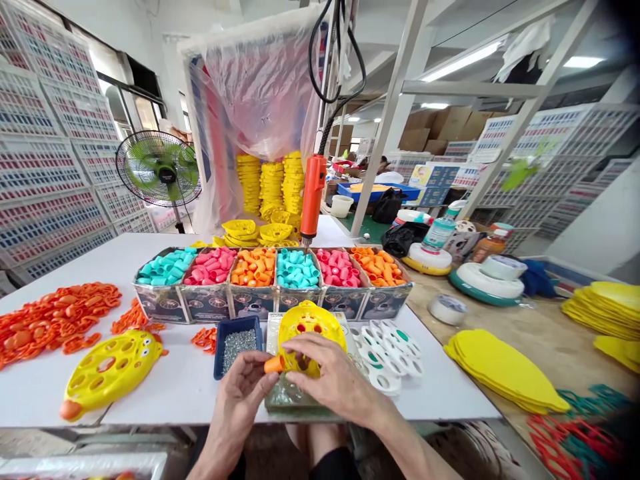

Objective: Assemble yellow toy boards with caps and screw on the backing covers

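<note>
Yellow plastic makes up the shell [311,315], which rests on a block [295,403] under both hands. Work on it looks part-way along: reddish colour shows at 2 of its holes, though whether parts sit there is too small to tell, and an orange tube [274,364] is at its near left edge, perhaps not yet seated. By contrast, 1 toy [107,373] lying well to the left of the shell has eyes and an orange tip, and seems the most complete item on the table. Plenty appears left: 6 boxes [255,305] beyond the shell are heaped with teal, pink and orange tubes, white plates [387,357] lie loose just right of the shell, and stacks [273,187] of yellow parts stand far behind it. Screws [239,347] fill a tray [219,360] beside the shell on its left, and a driver [313,197] hangs above and beyond the shell, touched by neither hand.

As for grip, the left hand [240,390] pinches the tube between thumb and fingertips, nearly closed around its outer end. The right hand [333,377] arches over the shell's near side, thumb and fingers spread apart; its fingers cover part of the shell, and I cannot tell how firmly they press or whether they grasp anything.
</note>
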The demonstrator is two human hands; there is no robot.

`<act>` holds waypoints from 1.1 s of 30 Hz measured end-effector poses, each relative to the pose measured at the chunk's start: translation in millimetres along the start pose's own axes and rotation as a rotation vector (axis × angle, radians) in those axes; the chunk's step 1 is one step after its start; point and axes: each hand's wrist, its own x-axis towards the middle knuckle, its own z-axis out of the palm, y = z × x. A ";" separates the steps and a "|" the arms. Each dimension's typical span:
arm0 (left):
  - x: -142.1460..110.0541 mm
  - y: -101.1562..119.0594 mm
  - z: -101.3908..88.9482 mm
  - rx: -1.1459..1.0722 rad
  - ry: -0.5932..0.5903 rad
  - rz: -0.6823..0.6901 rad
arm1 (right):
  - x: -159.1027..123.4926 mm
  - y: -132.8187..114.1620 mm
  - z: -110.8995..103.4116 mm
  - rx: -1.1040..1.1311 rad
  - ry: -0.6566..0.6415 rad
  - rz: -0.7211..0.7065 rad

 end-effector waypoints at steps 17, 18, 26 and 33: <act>-31.7 -4.4 10.1 -0.165 -0.154 -0.248 | -26.4 11.4 -21.1 0.046 0.171 0.060; -35.6 -5.5 6.9 -0.119 -0.129 -0.255 | -26.6 17.3 -23.2 0.001 0.167 0.064; -48.5 -19.7 -8.0 -0.023 -0.083 -0.288 | -17.2 24.8 -8.3 -0.203 -0.011 0.007; -49.2 -30.1 -13.8 -0.025 -0.106 -0.274 | -11.0 22.7 -8.4 -0.274 -0.057 0.022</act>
